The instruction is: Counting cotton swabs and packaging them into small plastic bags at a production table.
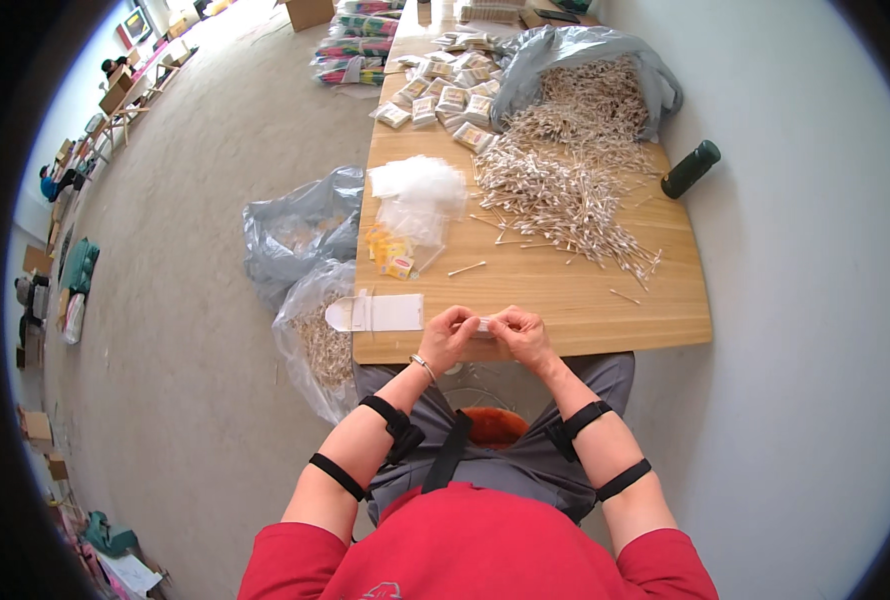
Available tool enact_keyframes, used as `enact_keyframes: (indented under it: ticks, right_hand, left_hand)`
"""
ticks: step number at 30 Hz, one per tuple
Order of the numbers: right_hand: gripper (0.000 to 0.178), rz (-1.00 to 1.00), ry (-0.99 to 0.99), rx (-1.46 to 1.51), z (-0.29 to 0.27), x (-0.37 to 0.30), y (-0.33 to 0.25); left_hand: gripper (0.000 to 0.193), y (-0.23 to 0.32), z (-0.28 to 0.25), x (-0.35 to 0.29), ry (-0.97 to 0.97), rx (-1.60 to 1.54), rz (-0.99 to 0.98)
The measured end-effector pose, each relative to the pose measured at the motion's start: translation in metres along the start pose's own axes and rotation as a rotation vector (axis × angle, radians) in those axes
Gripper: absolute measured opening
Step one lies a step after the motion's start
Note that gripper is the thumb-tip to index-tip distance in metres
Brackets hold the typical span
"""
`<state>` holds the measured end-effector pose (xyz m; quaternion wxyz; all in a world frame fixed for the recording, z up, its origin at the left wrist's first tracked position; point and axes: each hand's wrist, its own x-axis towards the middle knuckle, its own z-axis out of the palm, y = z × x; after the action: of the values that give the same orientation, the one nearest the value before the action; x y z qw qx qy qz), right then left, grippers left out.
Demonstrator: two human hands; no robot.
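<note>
At the table's near edge, my left hand [449, 335] and my right hand [523, 335] meet with their fingers closed. Between the fingertips they grip a small whitish bundle [483, 327] that looks like cotton swabs; the fingers cover much of it. Just left of my left hand lies a flat white card [397, 312] with a rounded end. Beyond the hands is a loose cotton swab [468, 269]. A big heap of cotton swabs [565, 195] spreads from a grey plastic bag [665, 95]. Clear small bags [420, 190] and yellow labels [393, 254] lie at the left.
Filled swab packets [452, 100] are piled at the far left of the wooden table [525, 290]. A dark green bottle [691, 170] stands near the right wall. On the floor at left sit a grey bag [300, 240], a clear bag of swabs [323, 345] and colourful bundles [353, 48].
</note>
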<state>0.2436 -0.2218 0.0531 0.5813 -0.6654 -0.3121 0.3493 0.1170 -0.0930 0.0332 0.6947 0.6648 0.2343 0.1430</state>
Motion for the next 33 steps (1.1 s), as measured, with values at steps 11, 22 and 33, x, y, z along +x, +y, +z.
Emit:
enact_keyframes:
  ticks: [11, 22, 33]
  right_hand:
    - [0.016, -0.439, 0.092, -0.416, -0.008, -0.010, -0.012]
    - [0.016, -0.709, 0.148, -0.867, -0.003, -0.016, -0.022]
    - [0.021, -0.671, 0.171, -0.837, 0.001, -0.022, -0.030]
  left_hand:
    - [0.013, 0.029, -0.003, -0.007, 0.140, 0.555, 0.632]
    - [0.014, 0.037, -0.005, -0.016, 0.215, 0.908, 0.806]
    - [0.020, 0.031, 0.003, -0.022, 0.326, 0.709, 0.566]
